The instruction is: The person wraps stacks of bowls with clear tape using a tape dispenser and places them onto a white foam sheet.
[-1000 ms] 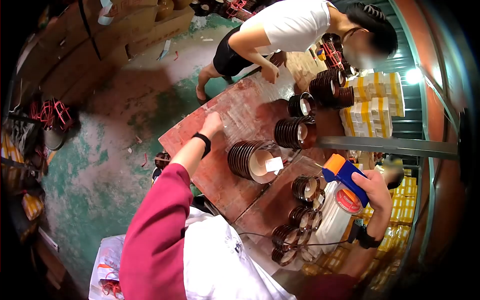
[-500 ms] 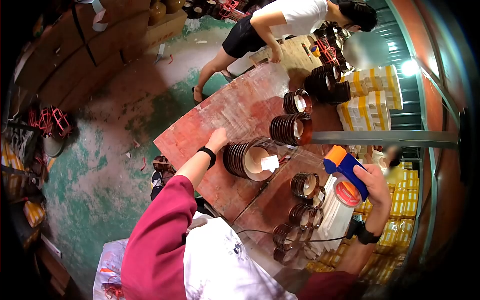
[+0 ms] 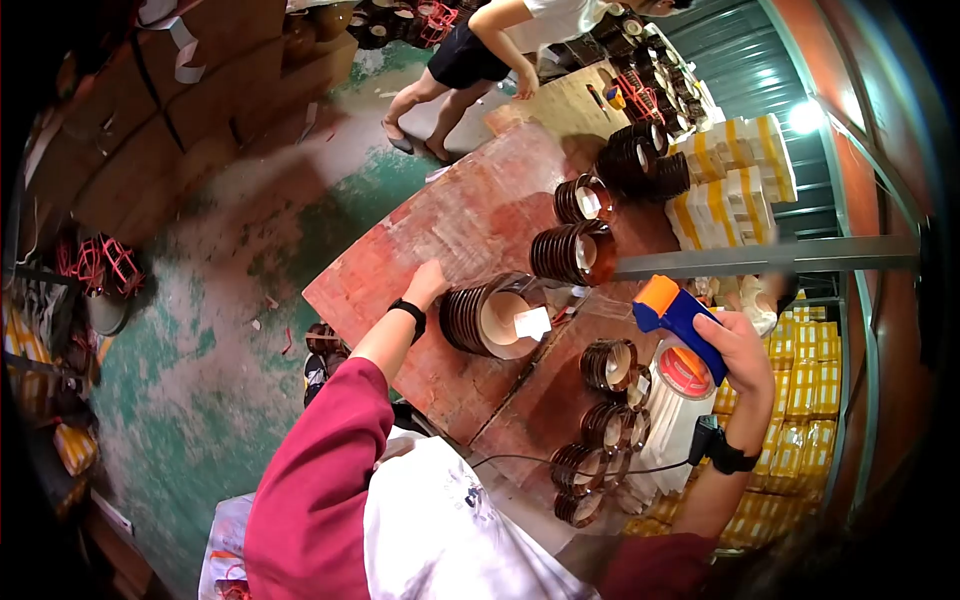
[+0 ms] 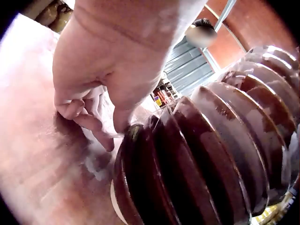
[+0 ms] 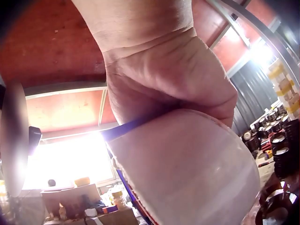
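My left hand (image 3: 428, 282) is at the base end of a stack of brown glazed bowls (image 3: 462, 318) lying on its side. In the left wrist view, its thumb and curled forefinger (image 4: 105, 140) pinch a strip of clear tape at the end bowl. A white label (image 3: 532, 322) shows at the stack's open end. My right hand (image 3: 742, 352) grips a blue tape dispenser (image 3: 690, 318) with an orange front, raised to the right of the stack. Clear tape (image 3: 610, 306) stretches from the dispenser towards the bowls. The pale tape roll (image 5: 187, 168) fills much of the right wrist view.
More bowl stacks (image 3: 572, 252) stand on the red table (image 3: 400, 235). A grey metal bar (image 3: 760, 258) crosses behind the dispenser. White boxes with yellow tape (image 3: 725, 205) are piled at the right. Another person (image 3: 480, 50) is beyond the table's far end.
My left hand has come down closer to the end of the bowl stack. The dispenser stays raised, shifted slightly up in view. The other person has stepped away from the table, leftward.
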